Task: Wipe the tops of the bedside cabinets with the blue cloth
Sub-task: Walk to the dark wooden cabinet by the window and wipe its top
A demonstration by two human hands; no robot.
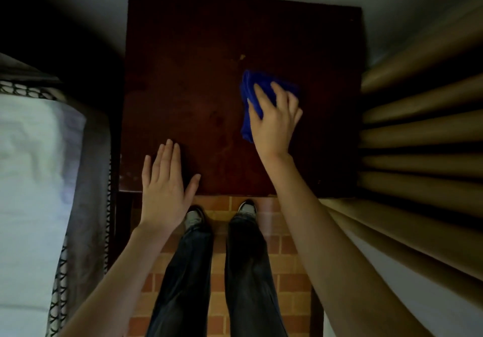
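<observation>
To do this wipe well I would press the blue cloth (pixel 249 83) flat on the surface (pixel 183 62) of the bedside cabinet and go in long overlapping strokes, far edge to near edge, incl. the corners. The small pale spot (pixel 242 56) just beyond the cloth prob. needs extra rubbing.

The cloth is on the right half of the surface, approx. midway between far and near. The right hand (pixel 274 119) lies on top of it w/ fingers bent over the bunched fabric and thumb on its left side, so it grips & presses together. The left hand (pixel 164 187) is flat, fingers straight, palm down at the near left edge. It holds nothing and seems to rest there for support.
</observation>
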